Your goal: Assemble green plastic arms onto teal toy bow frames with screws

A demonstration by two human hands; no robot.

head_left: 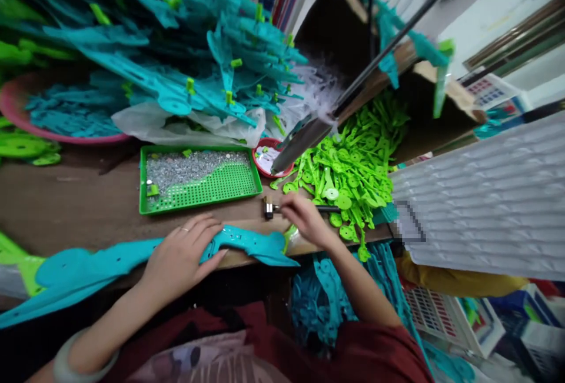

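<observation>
My left hand [185, 247] rests over a long teal plastic part [247, 242], its fingers along the upper face and its thumb at the near side. A ring is on one finger. The part lies along the table's front edge, with a green piece [289, 237] at its right end. My right hand [304, 218] is just above that end, its fingertips drawn together; whatever they pinch is hidden. Behind this hand lies a hammer [268, 207], its head to the left and its black handle to the right. A green tray [200, 209] of small metal pieces stands beyond the left hand.
Bright green plastic parts [348, 165] are heaped at the right, beside a red bowl [291, 170] of whitish pieces. A slanting metal bar [309, 139] crosses above the bowl. Teal parts [176, 65] pile high at the back left, near a pink basin [13, 109].
</observation>
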